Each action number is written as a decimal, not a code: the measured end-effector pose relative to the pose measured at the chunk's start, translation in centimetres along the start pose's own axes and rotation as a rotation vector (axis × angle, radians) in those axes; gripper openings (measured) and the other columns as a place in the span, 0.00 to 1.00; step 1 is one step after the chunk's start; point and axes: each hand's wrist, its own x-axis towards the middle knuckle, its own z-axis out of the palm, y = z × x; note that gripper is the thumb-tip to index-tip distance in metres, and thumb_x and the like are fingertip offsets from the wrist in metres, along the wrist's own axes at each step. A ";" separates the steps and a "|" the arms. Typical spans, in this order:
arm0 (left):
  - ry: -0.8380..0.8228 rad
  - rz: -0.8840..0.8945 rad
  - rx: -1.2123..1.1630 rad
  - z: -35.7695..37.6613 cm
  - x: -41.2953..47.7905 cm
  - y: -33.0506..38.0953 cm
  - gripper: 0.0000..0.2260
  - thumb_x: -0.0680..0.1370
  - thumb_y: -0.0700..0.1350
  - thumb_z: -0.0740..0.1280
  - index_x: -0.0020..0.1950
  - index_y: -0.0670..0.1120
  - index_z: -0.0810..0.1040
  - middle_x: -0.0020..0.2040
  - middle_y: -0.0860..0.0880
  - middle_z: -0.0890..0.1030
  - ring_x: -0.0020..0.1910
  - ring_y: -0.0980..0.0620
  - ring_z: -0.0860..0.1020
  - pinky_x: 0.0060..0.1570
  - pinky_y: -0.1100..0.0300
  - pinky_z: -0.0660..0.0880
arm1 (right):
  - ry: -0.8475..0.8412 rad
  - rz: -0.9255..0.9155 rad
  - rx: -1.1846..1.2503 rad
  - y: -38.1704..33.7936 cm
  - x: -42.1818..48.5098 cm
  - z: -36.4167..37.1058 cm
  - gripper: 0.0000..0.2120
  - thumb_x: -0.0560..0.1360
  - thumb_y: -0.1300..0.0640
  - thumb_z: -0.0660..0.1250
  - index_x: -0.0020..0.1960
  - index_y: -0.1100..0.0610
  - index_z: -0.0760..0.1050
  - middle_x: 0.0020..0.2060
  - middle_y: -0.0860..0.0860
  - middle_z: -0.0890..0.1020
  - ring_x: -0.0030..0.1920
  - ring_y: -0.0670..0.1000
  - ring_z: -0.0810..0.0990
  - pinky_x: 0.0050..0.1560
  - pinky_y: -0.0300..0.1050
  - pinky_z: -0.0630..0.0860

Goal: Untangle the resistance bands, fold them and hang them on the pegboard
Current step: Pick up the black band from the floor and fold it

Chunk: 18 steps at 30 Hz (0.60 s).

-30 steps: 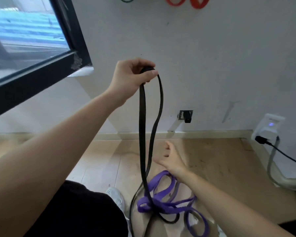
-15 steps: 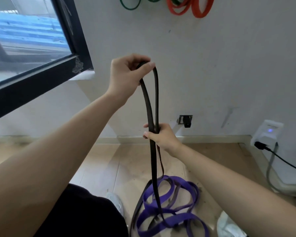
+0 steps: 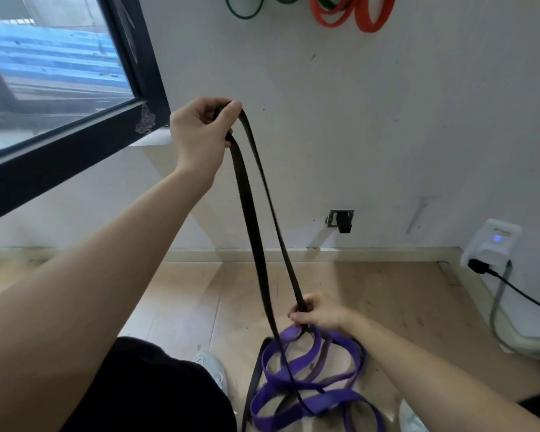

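Note:
My left hand [image 3: 201,132] is raised in front of the wall and pinches the top loop of a long black resistance band [image 3: 250,213]. Its two strands hang down toward the floor. Low down, my right hand [image 3: 320,313] grips the right-hand strand just above a purple band [image 3: 306,388], which lies in loops on the wooden floor with the black band threaded through it. Green bands [image 3: 245,10] and orange bands [image 3: 353,14] hang on the wall at the top edge.
A dark-framed window [image 3: 60,88] fills the upper left. A wall socket [image 3: 342,219] sits low on the wall. At the right a white device [image 3: 493,241] has a black cable plugged in. My white shoe [image 3: 212,369] is beside the bands.
My right hand took hold of the black band at mid-height, then slid down one strand to just above the purple band. The two black strands have spread apart.

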 end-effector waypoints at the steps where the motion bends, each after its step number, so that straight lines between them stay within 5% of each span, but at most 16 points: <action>1: -0.003 0.003 0.009 0.1 0.0 -0.1 0.06 0.76 0.46 0.75 0.48 0.45 0.85 0.38 0.47 0.82 0.34 0.54 0.78 0.32 0.63 0.76 | -0.010 0.017 0.005 0.5 -0.1 0.6 0.05 0.77 0.58 0.71 0.52 0.55 0.82 0.47 0.54 0.86 0.48 0.47 0.85 0.52 0.41 0.81; 4: -0.004 0.011 0.055 0.1 -0.1 -0.5 0.07 0.75 0.47 0.75 0.49 0.44 0.85 0.38 0.48 0.82 0.33 0.54 0.78 0.32 0.63 0.77 | 0.094 0.030 0.015 2.1 0.2 1.7 0.05 0.76 0.59 0.72 0.52 0.54 0.80 0.47 0.53 0.84 0.46 0.49 0.85 0.47 0.41 0.82; 7: 0.009 0.000 0.125 -0.3 0.4 -1.3 0.06 0.75 0.48 0.75 0.47 0.46 0.86 0.36 0.49 0.82 0.33 0.54 0.78 0.33 0.61 0.79 | 0.396 0.030 0.128 2.6 0.8 0.9 0.06 0.74 0.64 0.71 0.49 0.57 0.76 0.44 0.58 0.83 0.43 0.54 0.85 0.49 0.56 0.84; 9: -0.005 -0.050 0.189 -0.9 0.7 -2.6 0.04 0.75 0.50 0.75 0.45 0.50 0.85 0.35 0.52 0.81 0.34 0.54 0.79 0.39 0.55 0.83 | 0.472 -0.005 0.184 1.6 0.5 -0.6 0.05 0.76 0.63 0.69 0.50 0.57 0.74 0.48 0.61 0.82 0.47 0.58 0.85 0.46 0.53 0.85; 12: -0.129 -0.143 0.314 -1.5 0.5 -5.4 0.05 0.73 0.51 0.77 0.40 0.54 0.83 0.35 0.52 0.81 0.35 0.53 0.80 0.46 0.48 0.85 | 0.410 -0.056 0.158 -1.1 -0.5 -3.5 0.04 0.79 0.61 0.66 0.54 0.56 0.76 0.51 0.60 0.82 0.48 0.58 0.85 0.45 0.48 0.84; 18: -0.409 -0.288 0.589 -1.5 -0.9 -8.5 0.07 0.75 0.50 0.76 0.43 0.46 0.84 0.40 0.47 0.85 0.41 0.45 0.85 0.46 0.48 0.85 | -0.019 0.072 -0.232 -8.0 -2.4 -8.1 0.12 0.85 0.53 0.56 0.63 0.54 0.75 0.46 0.53 0.86 0.44 0.47 0.83 0.43 0.41 0.76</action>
